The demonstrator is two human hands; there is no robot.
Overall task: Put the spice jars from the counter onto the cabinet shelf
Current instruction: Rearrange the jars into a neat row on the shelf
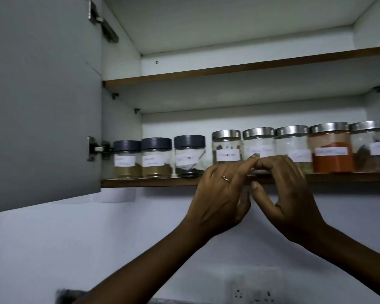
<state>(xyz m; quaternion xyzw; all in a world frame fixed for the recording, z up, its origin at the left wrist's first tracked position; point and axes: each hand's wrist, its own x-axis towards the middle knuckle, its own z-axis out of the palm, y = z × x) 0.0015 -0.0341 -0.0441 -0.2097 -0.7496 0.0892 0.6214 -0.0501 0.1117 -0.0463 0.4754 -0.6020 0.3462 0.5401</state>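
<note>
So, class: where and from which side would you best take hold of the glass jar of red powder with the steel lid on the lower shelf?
Grip the glass jar of red powder around its glass body, below the steel lid, coming from the front. It stands upright at the shelf edge, and neighbouring jars crowd both sides, so only the front looks free.

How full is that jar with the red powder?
More than half full. The red powder jar shows orange-red spice rising above its white label, with a clear gap beneath the silver lid.
</note>
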